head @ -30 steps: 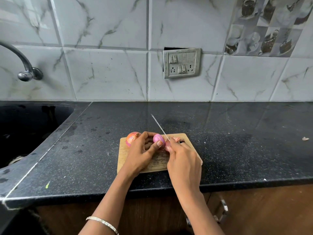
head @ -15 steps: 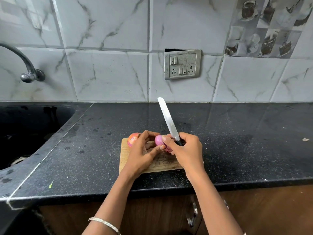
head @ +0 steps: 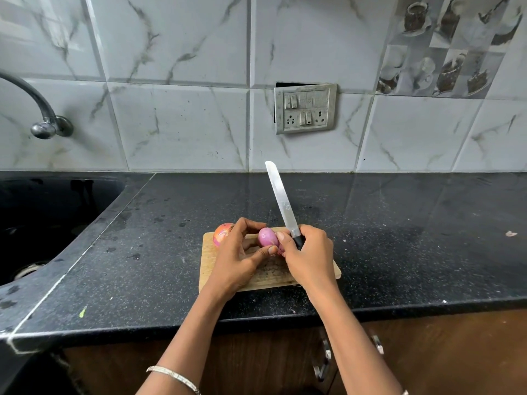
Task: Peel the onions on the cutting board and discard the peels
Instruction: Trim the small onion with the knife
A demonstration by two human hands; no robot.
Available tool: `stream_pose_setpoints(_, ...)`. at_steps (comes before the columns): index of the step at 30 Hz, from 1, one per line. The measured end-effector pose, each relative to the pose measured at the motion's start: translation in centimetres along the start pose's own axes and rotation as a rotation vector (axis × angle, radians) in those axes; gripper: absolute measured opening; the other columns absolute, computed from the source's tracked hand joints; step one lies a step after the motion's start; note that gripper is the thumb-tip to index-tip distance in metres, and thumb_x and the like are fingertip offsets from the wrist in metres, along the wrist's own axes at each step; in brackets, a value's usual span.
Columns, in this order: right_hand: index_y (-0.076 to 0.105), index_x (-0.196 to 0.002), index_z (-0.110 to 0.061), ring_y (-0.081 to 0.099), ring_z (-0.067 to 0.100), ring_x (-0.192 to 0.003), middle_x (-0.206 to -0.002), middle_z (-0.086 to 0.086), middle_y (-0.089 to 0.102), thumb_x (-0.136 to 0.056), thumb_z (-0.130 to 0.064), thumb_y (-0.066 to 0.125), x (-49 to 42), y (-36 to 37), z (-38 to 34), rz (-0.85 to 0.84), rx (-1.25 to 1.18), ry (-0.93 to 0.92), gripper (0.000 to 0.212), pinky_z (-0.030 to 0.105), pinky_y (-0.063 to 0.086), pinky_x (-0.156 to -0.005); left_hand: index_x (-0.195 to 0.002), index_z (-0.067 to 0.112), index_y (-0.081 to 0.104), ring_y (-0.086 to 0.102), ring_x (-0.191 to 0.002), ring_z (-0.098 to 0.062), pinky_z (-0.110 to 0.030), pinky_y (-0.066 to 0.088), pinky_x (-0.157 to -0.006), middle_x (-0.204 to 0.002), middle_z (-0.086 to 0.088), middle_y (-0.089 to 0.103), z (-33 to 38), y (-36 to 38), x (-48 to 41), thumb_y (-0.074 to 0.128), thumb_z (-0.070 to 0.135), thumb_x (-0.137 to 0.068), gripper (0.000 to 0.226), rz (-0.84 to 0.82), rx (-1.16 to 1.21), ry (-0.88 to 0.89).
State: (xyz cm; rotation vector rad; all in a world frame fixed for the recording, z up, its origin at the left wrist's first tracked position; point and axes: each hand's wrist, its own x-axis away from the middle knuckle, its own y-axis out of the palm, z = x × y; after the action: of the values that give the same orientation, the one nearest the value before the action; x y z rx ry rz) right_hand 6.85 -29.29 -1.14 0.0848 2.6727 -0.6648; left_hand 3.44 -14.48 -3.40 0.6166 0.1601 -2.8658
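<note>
I note a black speckled worktop below marble-look wall tiles, with a dark sink and tap to the left and a switch plate on the wall. A wooden cutting board lies near the front edge. The left hand has its fingers curled around a peeled pink onion over the board. The right hand grips a knife, blade pointing up and away. An unpeeled onion sits at the board's left rear corner.

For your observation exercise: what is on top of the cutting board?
An unpeeled onion sits at the cutting board's far left corner. Above it the left hand holds a peeled onion; the right hand grips a knife. Board beneath the hands is hidden.
</note>
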Motion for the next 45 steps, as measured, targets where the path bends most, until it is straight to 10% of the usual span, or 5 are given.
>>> stream_pose_setpoints(14, 0.080, -0.074, -0.029, 0.070, 0.011, -0.070, -0.073, -0.010, 0.075, -0.080, -0.024, 0.086, 0.8, -0.5, -0.6, -0.023, -0.301, 0.063, 0.010, 0.036, 0.060, -0.072, -0.111, 0.005, 0.054, 0.074, -0.099, -0.018, -0.027, 0.059, -0.087, -0.110, -0.013, 0.071, 0.2, 0.0, 0.1, 0.083, 0.000, -0.080, 0.042, 0.008, -0.002, 0.018)
stream_pose_setpoints(38, 0.064, -0.098, -0.017, 0.057, 0.020, -0.077, -0.079, -0.007, 0.060, -0.095, -0.015, 0.066, 0.4, -1.4, 0.9, 0.015, 0.115, -0.059, 0.004, 0.031, 0.036, -0.061, -0.121, 0.012, 0.059, 0.071, -0.108, -0.027, -0.033, 0.059, -0.088, -0.117, -0.009, 0.069, 0.3, -0.1, 0.0, 0.078, 0.014, -0.088, 0.038, -0.016, 0.103, -0.045)
stream_pose_setpoints(45, 0.066, -0.108, -0.035, 0.067, 0.007, -0.091, -0.097, -0.018, 0.067, -0.099, -0.064, 0.047, 2.2, -2.0, 0.8, -0.082, 0.019, -0.233, 0.035, 0.038, 0.057, -0.070, -0.125, 0.014, 0.057, 0.074, -0.103, -0.025, -0.035, 0.060, -0.088, -0.113, -0.011, 0.075, 0.6, -0.1, 0.2, 0.067, 0.013, -0.096, 0.031, -0.034, 0.181, -0.098)
